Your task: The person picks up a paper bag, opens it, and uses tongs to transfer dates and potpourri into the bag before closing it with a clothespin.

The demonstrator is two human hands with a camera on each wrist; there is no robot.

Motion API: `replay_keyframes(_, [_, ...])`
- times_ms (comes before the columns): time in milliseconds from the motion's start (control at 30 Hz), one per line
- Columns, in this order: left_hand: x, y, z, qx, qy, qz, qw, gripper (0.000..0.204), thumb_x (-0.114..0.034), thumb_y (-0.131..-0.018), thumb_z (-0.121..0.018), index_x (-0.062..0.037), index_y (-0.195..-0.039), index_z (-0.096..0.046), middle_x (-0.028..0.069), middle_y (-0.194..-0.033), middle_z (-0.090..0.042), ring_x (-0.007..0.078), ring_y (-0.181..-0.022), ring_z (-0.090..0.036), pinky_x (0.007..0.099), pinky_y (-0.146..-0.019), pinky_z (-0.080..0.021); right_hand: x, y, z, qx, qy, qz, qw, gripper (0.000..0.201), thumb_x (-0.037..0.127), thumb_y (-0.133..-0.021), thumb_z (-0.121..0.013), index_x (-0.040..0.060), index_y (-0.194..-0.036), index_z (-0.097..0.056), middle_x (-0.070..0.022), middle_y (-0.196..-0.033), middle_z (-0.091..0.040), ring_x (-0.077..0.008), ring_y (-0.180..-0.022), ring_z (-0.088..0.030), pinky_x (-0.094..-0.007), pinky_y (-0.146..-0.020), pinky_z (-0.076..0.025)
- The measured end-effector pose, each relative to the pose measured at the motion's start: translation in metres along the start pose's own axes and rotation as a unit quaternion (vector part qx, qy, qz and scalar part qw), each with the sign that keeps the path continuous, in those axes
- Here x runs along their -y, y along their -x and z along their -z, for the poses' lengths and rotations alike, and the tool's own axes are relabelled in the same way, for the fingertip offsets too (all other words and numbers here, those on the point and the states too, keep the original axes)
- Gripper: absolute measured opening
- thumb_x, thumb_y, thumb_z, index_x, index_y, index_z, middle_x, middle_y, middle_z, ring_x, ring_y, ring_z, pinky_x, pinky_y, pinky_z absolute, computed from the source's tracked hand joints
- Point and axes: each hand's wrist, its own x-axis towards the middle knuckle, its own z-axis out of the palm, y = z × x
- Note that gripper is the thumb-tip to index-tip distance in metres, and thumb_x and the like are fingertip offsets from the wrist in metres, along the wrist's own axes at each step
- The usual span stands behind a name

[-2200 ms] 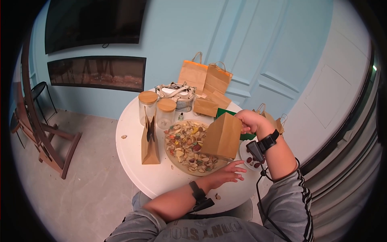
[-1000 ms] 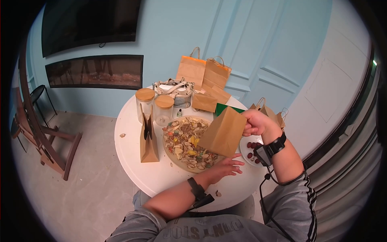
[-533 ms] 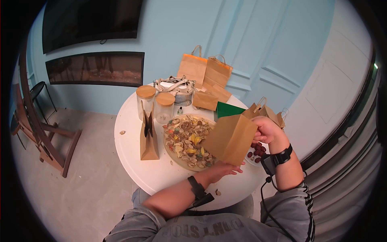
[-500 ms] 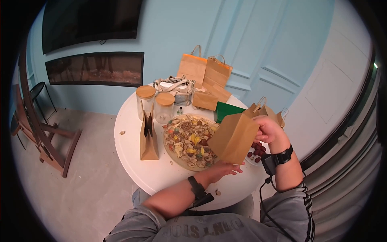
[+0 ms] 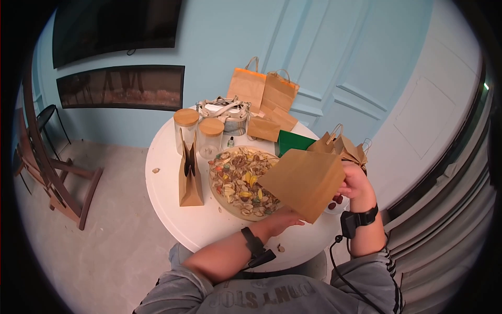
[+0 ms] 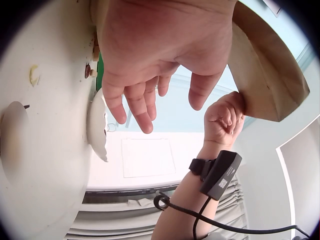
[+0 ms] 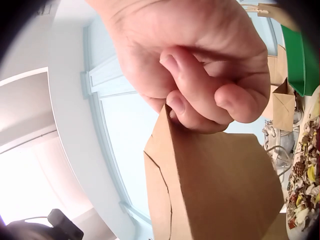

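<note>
My right hand [image 5: 355, 180] pinches one edge of a brown paper bag [image 5: 303, 180] with curled fingers, holding it tilted above the right side of a round tray [image 5: 231, 211]. Dried petals, cones and leaves [image 5: 243, 180] cover that tray. In the right wrist view the paper hangs below the curled fingers [image 7: 195, 92]. My left hand [image 5: 280, 221] is low beside the bag's near corner, partly behind it in the head view. Its fingers [image 6: 137, 105] are loosely extended, thumb apart, holding nothing in the left wrist view. What the bag contains is hidden.
Left of the tray stands another paper bag [image 5: 191, 189]; behind it are wooden-lidded glass jars [image 5: 210, 146] and a small bottle [image 5: 230, 142]. A handbag [image 5: 238, 125], several paper bags [image 5: 248, 86] and a green box [image 5: 293, 142] line the back. Dark red fruits [image 5: 339, 199] lie right on a white plate.
The held bag and my right hand have shifted right and nearer the body. The bag's near corner has come down over the left fingers, while the left hand has barely moved.
</note>
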Motion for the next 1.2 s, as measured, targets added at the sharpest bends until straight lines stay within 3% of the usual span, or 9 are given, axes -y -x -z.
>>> replay_keyframes(100, [-0.004,0.001,-0.006,-0.011,-0.007,-0.015,1.0,0.05,-0.029,-0.091,-0.062,-0.0087,-0.134,-0.047,0.0033,-0.127,-0.054,0.0129,-0.112,-0.055,0.0343,-0.094,-0.044,-0.02,0.018,0.017,0.02,0.01,0.049,0.999,0.02,0.006,-0.087,-0.05,0.0003,-0.067,-0.053,-0.002,-0.05,-0.044,-0.008,-0.034,-0.034,-0.0256,-0.039,-0.028])
replay_keyframes(167, [-0.003,0.001,-0.007,-0.018,-0.007,-0.02,1.0,0.051,-0.028,-0.091,-0.063,-0.0089,-0.135,-0.046,0.0031,-0.128,-0.054,0.0128,-0.113,-0.054,0.0341,-0.095,-0.045,-0.037,0.032,0.026,0.022,0.026,0.154,0.988,0.018,0.005,-0.086,-0.051,-0.0045,-0.073,-0.057,-0.0052,-0.054,-0.05,-0.0083,-0.037,-0.038,-0.0253,-0.038,-0.029])
replay_keyframes(300, [0.012,-0.004,0.0,-0.024,0.036,-0.037,0.998,0.054,-0.026,-0.09,-0.065,-0.0095,-0.138,-0.045,0.0032,-0.131,-0.053,0.0136,-0.115,-0.054,0.0343,-0.096,-0.045,-0.083,0.047,0.077,0.001,0.027,0.162,0.986,0.02,0.007,-0.086,-0.058,-0.0108,-0.088,-0.065,-0.0138,-0.077,-0.065,-0.0144,-0.043,-0.053,-0.0249,-0.037,-0.038])
replay_keyframes(433, [0.011,-0.005,-0.001,-0.039,0.014,-0.042,0.998,0.055,-0.028,-0.09,-0.065,-0.0095,-0.138,-0.045,0.003,-0.133,-0.053,0.0155,-0.114,-0.055,0.0353,-0.099,-0.043,-0.081,0.051,0.074,0.039,0.015,0.126,0.991,0.018,0.007,-0.087,-0.058,-0.0087,-0.089,-0.067,-0.0125,-0.079,-0.066,-0.0155,-0.056,-0.06,-0.0255,-0.042,-0.043])
replay_keyframes(633, [0.01,-0.003,0.007,-0.008,-0.002,0.005,1.0,0.055,-0.024,-0.092,-0.058,-0.0122,-0.142,-0.038,0.0038,-0.129,-0.054,0.0131,-0.106,-0.058,0.0319,-0.092,-0.043,-0.049,-0.014,0.032,-0.179,-0.063,0.234,0.954,0.02,0.017,-0.093,-0.053,0.0013,-0.104,-0.06,-0.0063,-0.073,-0.06,-0.0119,-0.049,-0.048,-0.0284,-0.05,-0.04])
replay_keyframes(733, [0.008,-0.003,0.004,-0.015,-0.002,-0.002,1.0,0.048,-0.017,-0.095,-0.055,-0.0104,-0.14,-0.039,0.0069,-0.127,-0.056,0.0152,-0.106,-0.058,0.0299,-0.093,-0.044,-0.036,-0.081,0.065,-0.044,-0.095,0.288,0.952,0.018,0.021,-0.095,-0.051,0.0072,-0.106,-0.056,-0.0033,-0.074,-0.057,-0.011,-0.051,-0.044,-0.029,-0.055,-0.04])
replay_keyframes(900, [0.022,-0.01,0.009,0.016,-0.015,0.03,0.999,0.055,-0.014,-0.092,-0.056,-0.0131,-0.143,-0.035,0.0069,-0.127,-0.056,0.0155,-0.106,-0.057,0.0301,-0.093,-0.044,-0.013,-0.188,0.057,-0.18,-0.159,0.199,0.95,0.014,0.022,-0.094,-0.051,0.0095,-0.094,-0.057,-0.0002,-0.07,-0.056,-0.011,-0.048,-0.038,-0.0284,-0.054,-0.038])
replay_keyframes(1033, [0.021,-0.009,-0.001,0.013,-0.011,0.047,0.999,0.054,-0.013,-0.091,-0.057,-0.0129,-0.141,-0.038,0.006,-0.127,-0.054,0.0151,-0.112,-0.053,0.0324,-0.097,-0.041,-0.01,-0.242,0.06,-0.204,-0.17,0.156,0.951,0.021,0.028,-0.096,-0.052,0.0108,-0.087,-0.059,-0.0001,-0.07,-0.056,-0.0103,-0.048,-0.036,-0.0279,-0.055,-0.038])
replay_keyframes(1200, [0.018,-0.007,-0.001,0.016,-0.015,0.049,0.999,0.055,-0.014,-0.091,-0.057,-0.0125,-0.142,-0.037,0.0061,-0.128,-0.053,0.0156,-0.112,-0.053,0.0338,-0.098,-0.039,-0.033,-0.257,0.088,-0.206,-0.055,0.014,0.977,0.033,0.04,-0.099,-0.047,0.0098,-0.098,-0.06,-0.0008,-0.071,-0.06,-0.0111,-0.048,-0.041,-0.029,-0.052,-0.041])
